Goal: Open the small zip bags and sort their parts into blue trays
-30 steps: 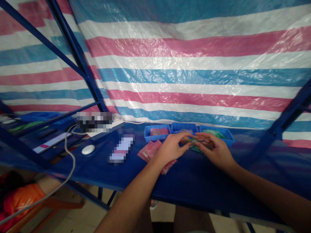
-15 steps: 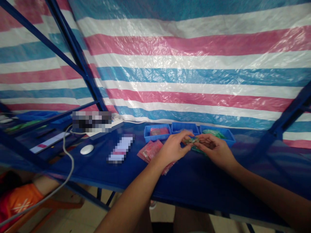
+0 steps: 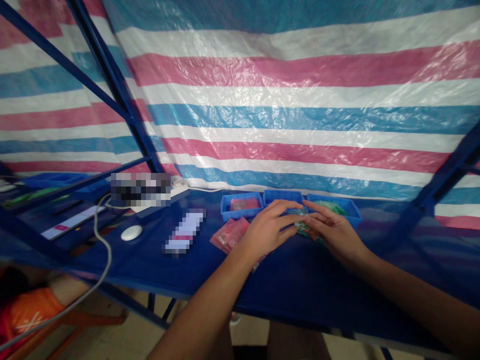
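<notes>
My left hand (image 3: 270,227) and my right hand (image 3: 333,231) meet over the dark blue table (image 3: 300,280), fingertips touching. Together they pinch a small green packet (image 3: 301,220) between them. Several red packets (image 3: 229,233) lie on the table just left of my left wrist. Behind my hands stand three small blue trays: the left tray (image 3: 240,204) holds red packets, the middle tray (image 3: 282,196) sits partly behind my left fingers, and the right tray (image 3: 337,206) holds green packets.
A white mouse (image 3: 131,232) and its cable (image 3: 103,260) lie at the left, near a white power strip (image 3: 176,191). Blue metal frame bars (image 3: 112,85) cross the left. A striped plastic sheet (image 3: 285,100) hangs behind. A person in orange (image 3: 26,310) sits low at the left.
My hands have drawn slightly closer and lower, and the fingers of both have stretched out more over the green packet. The view has shifted a little.
</notes>
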The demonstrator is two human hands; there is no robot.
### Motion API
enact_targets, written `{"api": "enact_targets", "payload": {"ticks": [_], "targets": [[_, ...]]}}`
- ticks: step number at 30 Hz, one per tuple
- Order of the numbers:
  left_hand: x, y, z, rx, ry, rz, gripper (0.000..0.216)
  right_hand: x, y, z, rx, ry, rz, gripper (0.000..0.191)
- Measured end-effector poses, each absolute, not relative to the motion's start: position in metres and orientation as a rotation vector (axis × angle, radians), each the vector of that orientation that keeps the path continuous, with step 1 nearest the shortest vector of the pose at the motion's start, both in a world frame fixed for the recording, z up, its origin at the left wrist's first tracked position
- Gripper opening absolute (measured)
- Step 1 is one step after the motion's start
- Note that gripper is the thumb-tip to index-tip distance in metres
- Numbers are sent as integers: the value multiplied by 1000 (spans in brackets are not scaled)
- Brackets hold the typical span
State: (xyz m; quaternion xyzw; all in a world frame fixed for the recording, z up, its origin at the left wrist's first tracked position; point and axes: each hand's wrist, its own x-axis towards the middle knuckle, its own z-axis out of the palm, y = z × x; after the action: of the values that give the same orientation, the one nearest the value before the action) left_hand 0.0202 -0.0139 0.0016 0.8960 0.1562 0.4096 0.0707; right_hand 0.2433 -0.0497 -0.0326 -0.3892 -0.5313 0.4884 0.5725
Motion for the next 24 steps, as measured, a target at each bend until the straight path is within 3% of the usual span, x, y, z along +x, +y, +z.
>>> {"api": "enact_targets", "payload": {"ticks": [4, 9, 17, 21, 24], "targets": [[22, -12, 1, 2635, 485, 1267, 25, 241, -52, -31, -973, -1366, 1074, 34], [24, -18, 4, 2478, 592, 1277, 22, 238, -54, -27, -966, -1492, 818, 33], [26, -23, 3, 2378, 698, 1267, 40, 240, -54, -29, -1028, -1361, 1006, 33], [24, -23, 5, 2543, 567, 1317, 44, 240, -56, -27, -957, -1199, 1121, 50], [24, -19, 2, 2655, 503, 1282, 35, 238, -58, -27, -906, -1135, 1213, 61]]}}
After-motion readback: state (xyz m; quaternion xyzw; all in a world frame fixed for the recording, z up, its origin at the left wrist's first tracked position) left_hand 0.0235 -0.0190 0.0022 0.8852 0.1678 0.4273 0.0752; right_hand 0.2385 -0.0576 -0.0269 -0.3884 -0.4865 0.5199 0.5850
